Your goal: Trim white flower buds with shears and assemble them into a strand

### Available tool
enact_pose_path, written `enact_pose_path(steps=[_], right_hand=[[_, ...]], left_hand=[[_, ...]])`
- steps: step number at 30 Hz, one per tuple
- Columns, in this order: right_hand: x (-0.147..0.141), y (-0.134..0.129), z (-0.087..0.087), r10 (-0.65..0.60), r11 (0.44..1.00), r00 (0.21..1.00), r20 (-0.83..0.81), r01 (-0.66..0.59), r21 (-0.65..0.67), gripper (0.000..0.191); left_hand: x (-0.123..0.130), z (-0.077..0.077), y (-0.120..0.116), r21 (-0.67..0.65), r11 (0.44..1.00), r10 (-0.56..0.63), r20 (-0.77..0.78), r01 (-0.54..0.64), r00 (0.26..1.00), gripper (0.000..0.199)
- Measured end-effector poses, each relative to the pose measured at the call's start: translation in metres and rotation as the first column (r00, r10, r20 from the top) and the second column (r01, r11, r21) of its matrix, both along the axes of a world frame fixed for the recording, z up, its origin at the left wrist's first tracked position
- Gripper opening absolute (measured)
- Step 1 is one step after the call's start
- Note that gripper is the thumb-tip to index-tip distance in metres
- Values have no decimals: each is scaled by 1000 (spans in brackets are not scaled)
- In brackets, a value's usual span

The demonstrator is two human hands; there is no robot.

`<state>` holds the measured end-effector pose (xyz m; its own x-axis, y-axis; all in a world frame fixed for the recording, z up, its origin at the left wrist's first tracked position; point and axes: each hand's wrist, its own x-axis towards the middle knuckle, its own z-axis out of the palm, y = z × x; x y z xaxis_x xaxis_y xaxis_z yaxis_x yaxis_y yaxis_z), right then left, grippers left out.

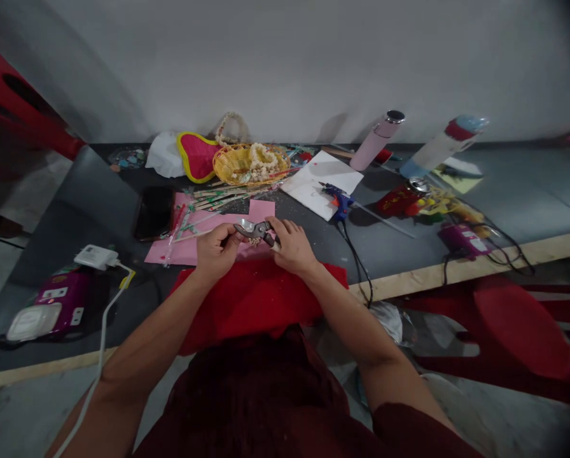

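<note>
My right hand is wrapped round the handles of a pair of pruning shears, whose blades point left. At the blade end, my left hand is closed in a pinch, and what its fingers hold is too small to make out. Small pale pieces lie just under the shears. Beneath both hands are pink paper sheets and, closer to me, a red cloth.
Behind the hands sit thin sticks and a yellow wicker basket with pale beads. A blue glue gun lies right, by a white board, pink flask and red can. Left are a phone and white charger.
</note>
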<state>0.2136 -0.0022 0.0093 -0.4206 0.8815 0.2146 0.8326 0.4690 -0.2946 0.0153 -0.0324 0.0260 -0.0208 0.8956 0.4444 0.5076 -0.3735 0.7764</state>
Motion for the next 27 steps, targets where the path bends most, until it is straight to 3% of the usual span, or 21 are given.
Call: enact_pose_path(steps=[9,17,20,27], right_hand=[[0,-3,-1,-26,1000,999,28,26,-10,53],[3,0,1,20,1000,999,51,-21,4,65],[5,1,-1,36,999,999,30,-36,6,63],[5,0,-2,43,999,999,-12,-42,18,53]], left_hand=[[1,4,0,-59,998,0,31,2,1000,20],[0,7,2,-107,983,-132,132,146,982,21],[-1,7,2,-114,973,-180,164,200,970,24],[-2,7,3,-121,970,-184,187,209,965,24]])
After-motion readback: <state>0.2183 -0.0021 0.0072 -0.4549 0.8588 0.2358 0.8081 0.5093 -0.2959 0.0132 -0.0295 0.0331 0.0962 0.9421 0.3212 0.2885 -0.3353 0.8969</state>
